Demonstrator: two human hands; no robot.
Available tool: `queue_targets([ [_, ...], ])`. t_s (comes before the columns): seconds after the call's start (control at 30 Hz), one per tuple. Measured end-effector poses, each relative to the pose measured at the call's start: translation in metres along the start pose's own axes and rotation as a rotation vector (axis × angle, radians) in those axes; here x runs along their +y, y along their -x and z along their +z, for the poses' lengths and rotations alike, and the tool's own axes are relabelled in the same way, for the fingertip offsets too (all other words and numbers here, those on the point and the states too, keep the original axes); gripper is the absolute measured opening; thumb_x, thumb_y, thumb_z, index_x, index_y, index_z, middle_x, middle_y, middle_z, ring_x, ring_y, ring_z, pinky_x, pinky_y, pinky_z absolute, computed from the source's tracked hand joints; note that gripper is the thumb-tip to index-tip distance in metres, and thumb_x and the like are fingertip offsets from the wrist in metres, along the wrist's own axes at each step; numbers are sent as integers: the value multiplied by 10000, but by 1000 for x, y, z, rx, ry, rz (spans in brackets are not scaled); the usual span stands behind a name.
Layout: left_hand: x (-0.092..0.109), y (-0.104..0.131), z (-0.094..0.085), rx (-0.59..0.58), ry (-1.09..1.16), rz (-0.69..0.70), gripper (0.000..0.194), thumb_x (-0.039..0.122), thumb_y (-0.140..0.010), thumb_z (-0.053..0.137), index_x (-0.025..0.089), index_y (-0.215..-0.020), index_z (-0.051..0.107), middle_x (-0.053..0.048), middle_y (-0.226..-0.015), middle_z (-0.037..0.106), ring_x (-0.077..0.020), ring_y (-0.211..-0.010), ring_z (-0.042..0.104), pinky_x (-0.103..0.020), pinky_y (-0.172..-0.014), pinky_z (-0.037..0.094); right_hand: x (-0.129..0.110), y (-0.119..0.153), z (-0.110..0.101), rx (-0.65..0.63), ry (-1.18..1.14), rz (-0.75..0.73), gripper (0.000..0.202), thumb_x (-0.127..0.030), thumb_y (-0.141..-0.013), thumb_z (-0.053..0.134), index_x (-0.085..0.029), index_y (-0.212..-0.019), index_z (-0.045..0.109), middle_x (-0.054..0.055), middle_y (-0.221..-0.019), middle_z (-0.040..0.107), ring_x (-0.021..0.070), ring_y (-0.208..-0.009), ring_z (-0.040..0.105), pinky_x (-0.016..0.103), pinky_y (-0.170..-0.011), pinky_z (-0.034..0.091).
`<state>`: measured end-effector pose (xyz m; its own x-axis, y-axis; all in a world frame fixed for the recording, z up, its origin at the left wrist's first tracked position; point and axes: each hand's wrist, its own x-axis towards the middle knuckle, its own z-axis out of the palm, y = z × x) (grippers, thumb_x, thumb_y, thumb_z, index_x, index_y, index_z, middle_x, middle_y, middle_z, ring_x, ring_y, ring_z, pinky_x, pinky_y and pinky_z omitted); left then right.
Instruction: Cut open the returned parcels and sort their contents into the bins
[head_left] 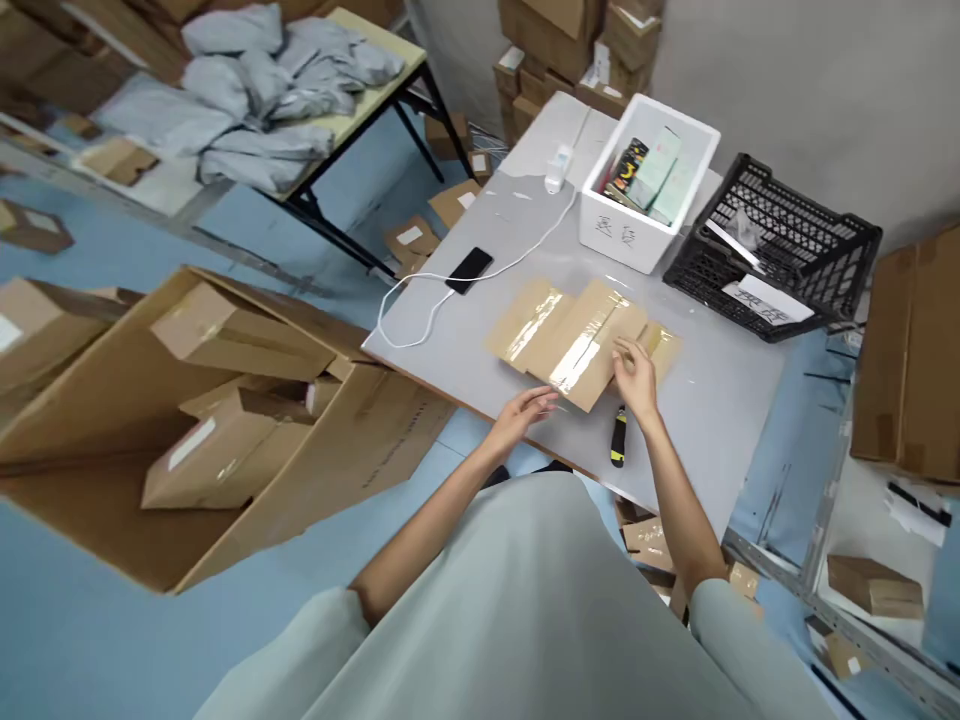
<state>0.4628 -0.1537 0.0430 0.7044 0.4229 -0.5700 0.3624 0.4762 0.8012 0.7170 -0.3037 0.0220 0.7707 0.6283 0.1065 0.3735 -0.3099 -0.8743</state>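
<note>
A flat piece of brown cardboard (589, 345) with shiny clear tape across it lies on the grey table (480, 370), its side flaps spread left and right. My left hand (525, 412) is at its lower left corner, fingers stretched out and a little apart, holding nothing I can see. On the right edge of the cardboard rests my right hand (634, 375), its fingers bent and spread. Just below that hand lies a black and yellow utility knife (619, 437).
Behind the cardboard stand a white foam box (626, 240) with small packages and a black crate (795, 240). A phone (470, 268) with a white cable lies left. A large open carton (390, 430) holding boxes is beside the table; grey parcels (259, 90) lie beyond.
</note>
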Motion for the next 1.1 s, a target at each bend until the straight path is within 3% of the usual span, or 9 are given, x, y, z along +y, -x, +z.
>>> queue_targets([
  [0.13, 10, 32, -70, 180, 134, 85, 644, 628, -874, 910, 221, -1361, 805, -189, -1527, 816, -374, -1389, 793, -595, -1279, 569, -86, 2, 70, -156, -83, -88, 378, -497, -1119, 631, -262, -1322, 845, 155, -1442, 825, 325, -1365, 771, 518, -1183, 653],
  [0.27, 0, 78, -157, 307, 296, 194, 650, 595, -872, 903, 200, -1377, 797, -210, -1519, 814, -372, -1375, 800, -584, -1262, 570, -160, 21, 168, -344, -144, -158, 406, -547, -1111, 664, -249, -1308, 857, 162, -1398, 846, 329, -1315, 797, 525, -1165, 658],
  [0.4, -28, 140, -264, 447, 444, 266, 633, 549, -861, 903, 198, -1375, 792, -210, -1504, 822, -362, -1347, 810, -559, -1245, 573, -221, 52, 284, -514, -153, -190, 429, -589, -1078, 705, -243, -1271, 870, 168, -1347, 870, 337, -1269, 822, 532, -1135, 675],
  [0.6, -92, 241, -414, 741, 621, 268, 557, 531, -867, 888, 212, -1317, 811, -191, -1472, 839, -360, -1326, 817, -563, -1247, 573, -294, 113, 450, -806, -128, -159, 494, -670, -1042, 737, -240, -1247, 870, 169, -1343, 877, 354, -1261, 834, 563, -1145, 680],
  [0.77, -140, 283, -506, 940, 705, 253, 486, 475, -891, 873, 219, -1298, 804, -182, -1459, 841, -346, -1348, 813, -575, -1279, 561, -332, 140, 551, -1010, -81, -221, 472, -644, -1045, 729, -249, -1264, 869, 151, -1355, 879, 348, -1259, 840, 551, -1168, 672],
  [0.93, -162, 283, -587, 1137, 723, 196, 389, 351, -959, 793, 211, -1322, 788, -182, -1544, 794, -321, -1472, 749, -548, -1321, 546, -341, 137, 643, -1162, 7, -244, 430, -598, -1009, 744, -243, -1212, 877, 143, -1307, 898, 349, -1232, 850, 559, -1193, 661],
  [1.1, -165, 275, -677, 1301, 590, 118, 433, 297, -989, 743, 212, -1413, 767, -166, -1620, 753, -308, -1587, 662, -521, -1371, 497, -337, 133, 757, -1257, 62, -187, 301, -477, -960, 768, -223, -1098, 855, 158, -1273, 901, 351, -1219, 848, 555, -1219, 640],
])
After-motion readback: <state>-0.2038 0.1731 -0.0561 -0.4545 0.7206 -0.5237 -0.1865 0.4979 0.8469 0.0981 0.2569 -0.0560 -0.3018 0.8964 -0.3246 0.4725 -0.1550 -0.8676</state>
